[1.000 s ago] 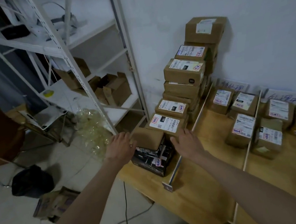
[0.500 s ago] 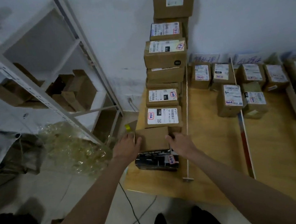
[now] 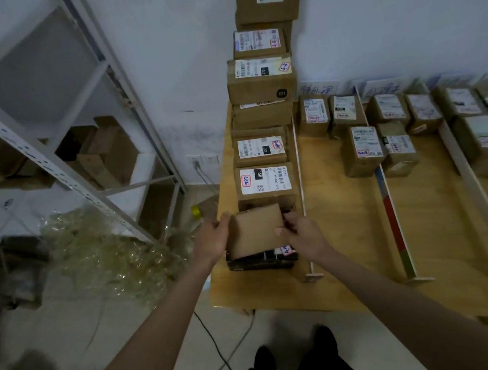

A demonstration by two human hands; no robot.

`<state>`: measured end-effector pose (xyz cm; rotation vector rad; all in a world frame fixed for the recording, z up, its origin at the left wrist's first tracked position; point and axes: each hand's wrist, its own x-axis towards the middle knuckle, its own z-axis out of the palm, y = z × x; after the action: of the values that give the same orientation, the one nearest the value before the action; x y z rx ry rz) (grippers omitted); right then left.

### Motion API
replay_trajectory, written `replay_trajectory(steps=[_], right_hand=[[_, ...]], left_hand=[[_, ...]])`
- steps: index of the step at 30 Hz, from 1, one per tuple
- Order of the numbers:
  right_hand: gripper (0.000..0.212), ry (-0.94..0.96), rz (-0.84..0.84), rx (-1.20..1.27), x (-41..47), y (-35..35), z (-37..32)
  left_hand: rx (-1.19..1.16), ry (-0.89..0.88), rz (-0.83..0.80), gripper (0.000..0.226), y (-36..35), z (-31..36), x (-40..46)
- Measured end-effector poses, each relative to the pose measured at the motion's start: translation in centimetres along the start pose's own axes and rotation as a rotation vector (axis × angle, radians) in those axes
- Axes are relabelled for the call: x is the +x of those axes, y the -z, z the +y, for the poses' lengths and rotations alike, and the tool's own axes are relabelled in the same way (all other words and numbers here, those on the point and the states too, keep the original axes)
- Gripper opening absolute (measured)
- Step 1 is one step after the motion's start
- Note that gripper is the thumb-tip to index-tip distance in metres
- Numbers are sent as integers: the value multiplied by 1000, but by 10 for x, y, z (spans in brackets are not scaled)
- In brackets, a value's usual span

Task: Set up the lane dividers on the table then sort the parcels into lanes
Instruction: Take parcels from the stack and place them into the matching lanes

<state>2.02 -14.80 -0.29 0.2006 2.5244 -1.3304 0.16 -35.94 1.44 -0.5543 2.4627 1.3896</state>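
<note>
A plain brown cardboard parcel (image 3: 256,231), with no label visible on its upper face, is held between both hands at the near end of the leftmost lane of the wooden table (image 3: 345,233). It is gripped at its 9 o'clock edge by the left hand (image 3: 212,238) and at its 3 o'clock edge by the right hand (image 3: 303,236), with fingers curled round the sides. The upper face is nearly square, so no clear long axis can be determined; it is slightly tilted, with the far edge raised. A black box (image 3: 261,258) is located directly beneath it, largely covered; whether the two touch cannot be told.

Toward 12 o'clock, a row of labelled parcels (image 3: 265,179) is stacked up to the wall. At 3 o'clock, the lane is bounded by a thin white divider (image 3: 302,195) running from 6 to 12 o'clock. A second divider (image 3: 388,196), partly coloured, is set further toward 3 o'clock. The parcels at the right edge are blurred and cut off, and the label text is not legible.
</note>
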Motion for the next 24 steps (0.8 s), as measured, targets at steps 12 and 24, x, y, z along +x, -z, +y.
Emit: replay_trajectory(steps=[12, 24], right_hand=[[56, 332, -18, 140, -37, 10, 5], [44, -374, -174, 415, -24, 47, -34]], left_hand=[[-211, 183, -242, 53, 16, 10, -9], [-179, -294, -269, 32, 21, 16, -29]])
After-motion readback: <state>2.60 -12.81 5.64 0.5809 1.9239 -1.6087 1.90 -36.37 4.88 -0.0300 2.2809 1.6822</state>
